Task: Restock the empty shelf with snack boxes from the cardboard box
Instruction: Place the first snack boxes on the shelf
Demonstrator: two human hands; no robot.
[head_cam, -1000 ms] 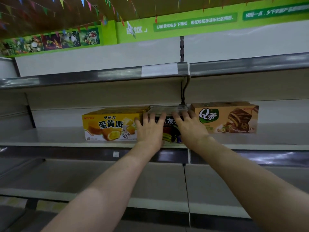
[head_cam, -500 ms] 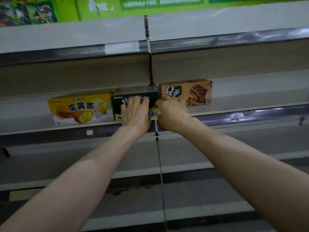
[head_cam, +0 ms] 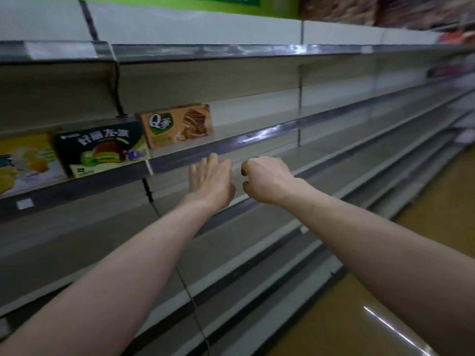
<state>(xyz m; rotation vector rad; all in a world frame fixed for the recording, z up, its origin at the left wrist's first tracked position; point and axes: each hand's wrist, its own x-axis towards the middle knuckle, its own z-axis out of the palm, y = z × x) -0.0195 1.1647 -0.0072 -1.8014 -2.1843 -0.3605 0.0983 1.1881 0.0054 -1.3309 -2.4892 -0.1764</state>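
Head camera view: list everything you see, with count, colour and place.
yellow snack box: one, yellow, shelf's far left
dark snack box: one, black and green, right of it
orange snack box: one, orange-brown, right of the dark one
shelf: one, grey, under all three boxes
cable: one, black, down the back panel
floor: one, yellowish, lower right
left hand: one, fingers straight, before the shelf edge, empty
right hand: one, fingers curled, beside it, empty

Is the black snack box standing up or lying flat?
Standing up. The black snack box sits on its bottom edge on the shelf, with its picture side facing out.
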